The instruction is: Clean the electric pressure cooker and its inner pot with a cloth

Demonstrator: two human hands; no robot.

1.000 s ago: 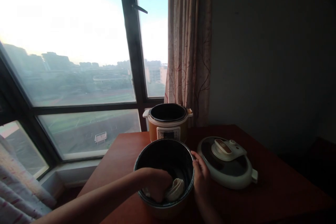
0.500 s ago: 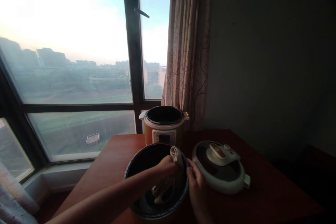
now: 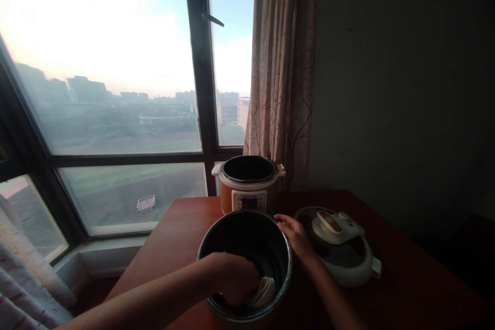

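A dark inner pot (image 3: 244, 232) stands at the front of the table, its mouth tilted toward me. Down inside it, my left hand (image 3: 237, 276) is closed around a pale cloth (image 3: 263, 291), which lies against the pot's lower right wall. Most of those fingers are hidden behind the back of the hand. At the pot's upper right rim, my right hand (image 3: 296, 237) grips the edge with its fingers. Just behind the pot sits the orange-and-white pressure cooker body (image 3: 249, 190), uncovered, with a control panel on its front.
The cooker lid (image 3: 340, 247) lies to the right on the reddish-brown table (image 3: 181, 216), close beside my right forearm. Behind stand a large window (image 3: 127, 154) and a patterned curtain (image 3: 282, 72). A dark wall (image 3: 386, 87) fills the right side.
My left hand has gone lower into the pot with the cloth, from the right wall toward the near bottom. My right hand has shifted up and back along the rim.
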